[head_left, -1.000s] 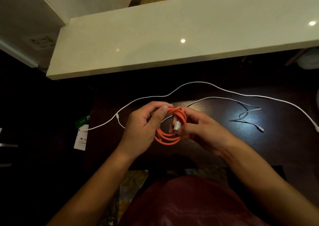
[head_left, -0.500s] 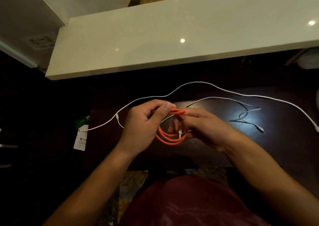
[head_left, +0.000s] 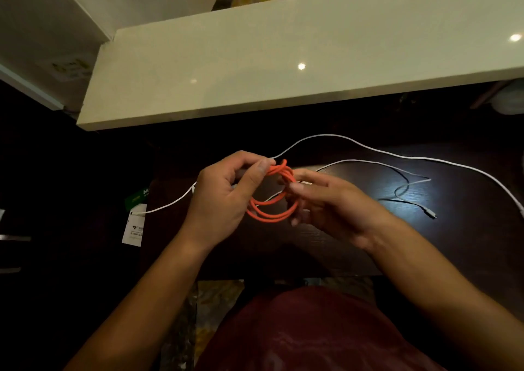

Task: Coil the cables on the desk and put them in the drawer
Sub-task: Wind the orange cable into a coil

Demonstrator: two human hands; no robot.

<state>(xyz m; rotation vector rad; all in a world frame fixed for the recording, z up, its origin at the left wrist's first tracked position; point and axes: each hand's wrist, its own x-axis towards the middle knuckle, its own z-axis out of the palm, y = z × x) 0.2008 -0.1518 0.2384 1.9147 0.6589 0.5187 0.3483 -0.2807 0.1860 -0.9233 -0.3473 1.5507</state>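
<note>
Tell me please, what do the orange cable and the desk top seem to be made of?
The orange cable, held by both hands, looks matte, probably rubbery plastic or a braided sleeve; it bends into soft loops without kinks, but the texture is too small to tell. The desk looks like dark wood or veneer with a semi-gloss finish: fine grain lines, and a lamp glare.

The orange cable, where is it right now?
The orange cable hangs coiled mid-frame, held between the left hand and right hand, above the dark desk.

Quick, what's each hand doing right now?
Left hand: pinching the top of the orange cable coil.
Right hand: fingers curled around the coil's right side.
</note>
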